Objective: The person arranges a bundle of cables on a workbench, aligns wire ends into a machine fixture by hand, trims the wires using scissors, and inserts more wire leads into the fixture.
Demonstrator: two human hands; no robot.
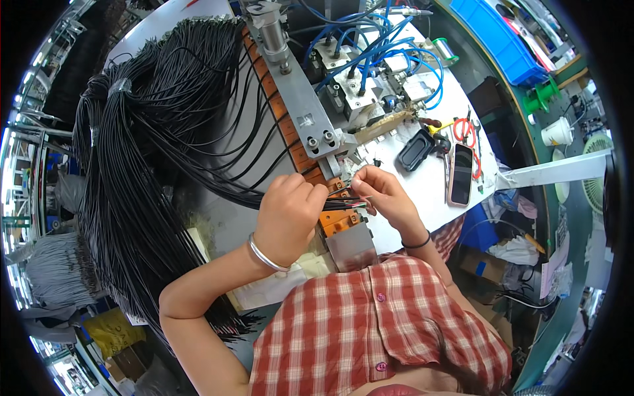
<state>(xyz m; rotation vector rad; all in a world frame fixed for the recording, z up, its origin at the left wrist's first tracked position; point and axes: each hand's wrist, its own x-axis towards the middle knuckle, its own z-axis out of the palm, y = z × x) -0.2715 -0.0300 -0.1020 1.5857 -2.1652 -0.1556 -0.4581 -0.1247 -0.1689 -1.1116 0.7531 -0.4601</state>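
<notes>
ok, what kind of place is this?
Likely a cable or wire-harness assembly bench in a factory. Big bundles of black cables drape over the bench, a metal machine with blue air hoses sits behind, and both hands, left hand and right hand, hold cable ends at an orange fixture.

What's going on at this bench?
A person holds a few black cables between both hands over an orange fixture. The left hand grips them; the right hand pinches their stripped ends. A big cable bundle fans out to the left. A phone lies to the right.
</notes>
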